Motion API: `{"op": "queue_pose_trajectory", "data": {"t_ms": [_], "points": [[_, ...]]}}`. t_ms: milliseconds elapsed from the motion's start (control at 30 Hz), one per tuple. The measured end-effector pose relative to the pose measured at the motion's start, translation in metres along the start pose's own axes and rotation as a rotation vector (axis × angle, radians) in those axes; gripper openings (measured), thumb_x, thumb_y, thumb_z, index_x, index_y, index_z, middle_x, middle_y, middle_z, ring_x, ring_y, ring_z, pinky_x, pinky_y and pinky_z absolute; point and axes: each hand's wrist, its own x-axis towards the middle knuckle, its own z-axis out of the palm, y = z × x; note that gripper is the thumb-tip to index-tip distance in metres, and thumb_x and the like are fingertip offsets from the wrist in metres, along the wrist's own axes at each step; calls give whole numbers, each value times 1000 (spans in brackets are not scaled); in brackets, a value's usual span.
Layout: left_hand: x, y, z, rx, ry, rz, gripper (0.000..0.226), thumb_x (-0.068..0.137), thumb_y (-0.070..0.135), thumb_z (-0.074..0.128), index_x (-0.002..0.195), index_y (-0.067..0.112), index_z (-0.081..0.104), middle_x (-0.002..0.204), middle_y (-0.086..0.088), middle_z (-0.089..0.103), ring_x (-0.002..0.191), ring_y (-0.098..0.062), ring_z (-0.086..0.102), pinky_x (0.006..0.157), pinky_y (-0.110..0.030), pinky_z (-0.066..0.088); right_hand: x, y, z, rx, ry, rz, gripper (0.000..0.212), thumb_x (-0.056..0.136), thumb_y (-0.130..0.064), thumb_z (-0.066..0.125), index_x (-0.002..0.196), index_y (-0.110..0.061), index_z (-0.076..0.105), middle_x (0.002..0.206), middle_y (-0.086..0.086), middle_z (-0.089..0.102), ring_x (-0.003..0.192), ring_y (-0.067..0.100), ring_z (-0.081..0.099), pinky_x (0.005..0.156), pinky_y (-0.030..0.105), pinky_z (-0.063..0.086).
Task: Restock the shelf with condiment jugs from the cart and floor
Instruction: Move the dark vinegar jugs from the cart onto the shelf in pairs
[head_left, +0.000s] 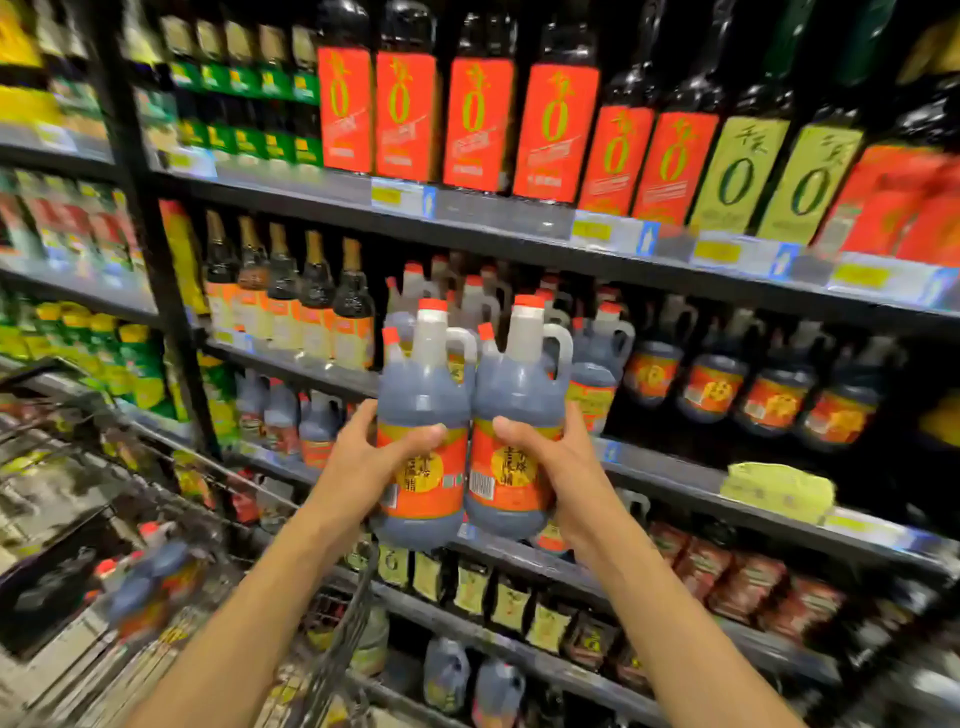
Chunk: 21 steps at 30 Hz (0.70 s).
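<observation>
Two jugs (423, 415) (517, 410) of dark liquid, one grasped by each hand (363, 462) (558, 462).

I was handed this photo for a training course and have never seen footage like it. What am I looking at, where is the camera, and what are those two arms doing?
There is no machine here: the camera sits on a person's head, looking forward and down, so the two bare arms are that person's own. It is one wide-angle picture, which bends the edges.

The left hand grips one jug of dark liquid, and the right hand grips a second jug. Both have red caps and orange labels, and are held side by side, upright, in front of a store shelf.

Matching jugs already stand on that shelf behind them. Above are tall bottles with red labels. At lower left, a wire cart holds more jugs, blurred.
</observation>
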Motion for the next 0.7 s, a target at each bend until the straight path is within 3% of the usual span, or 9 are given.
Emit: {"op": "queue_pose_trajectory", "data": {"t_ms": [200, 333, 433, 500, 633, 700], "points": [[17, -8, 112, -37, -214, -89, 70, 55, 39, 94, 116, 25, 64, 103, -3, 78, 89, -20, 76, 67, -33, 60, -41, -35, -99, -13, 224, 1, 75, 65, -28, 87, 129, -19, 48, 120, 7, 70, 99, 25, 74, 81, 46, 61], [35, -22, 173, -44, -340, -167, 70, 63, 33, 94, 124, 21, 61, 105, -5, 78, 94, -27, 76, 77, -42, 60, -44, -43, -158, -27, 334, -2, 71, 66, -29, 88, 126, -22, 50, 116, 6, 73, 97, 25, 75, 81, 49, 61], [49, -32, 210, 5, -363, -170, 61, 65, 35, 89, 119, 24, 61, 100, 0, 79, 88, -22, 77, 71, -39, 61, -39, -40, -197, -20, 368, -8, 71, 67, -28, 89, 127, -24, 51, 114, 4, 74, 98, 25, 75, 79, 47, 61], [60, -42, 229, 32, -368, -176, 69, 61, 40, 94, 118, 24, 61, 103, -2, 78, 89, -22, 77, 75, -43, 62, -31, -36, -220, -20, 389, -5, 68, 67, -29, 90, 124, -28, 52, 110, 1, 76, 96, 24, 75, 75, 43, 62], [78, -58, 253, 54, -371, -180, 81, 51, 48, 94, 120, 20, 63, 107, -5, 77, 93, -25, 76, 85, -50, 60, -10, -32, -252, -54, 370, 20, 88, 63, -39, 95, 136, -18, 51, 121, 8, 72, 104, 28, 73, 85, 49, 60], [86, -61, 263, 61, -358, -167, 76, 55, 43, 96, 119, 19, 63, 105, -4, 78, 92, -23, 76, 84, -48, 60, -1, -31, -263, -67, 367, 10, 83, 64, -39, 94, 134, -17, 53, 120, 8, 73, 104, 27, 73, 87, 50, 60]]}}
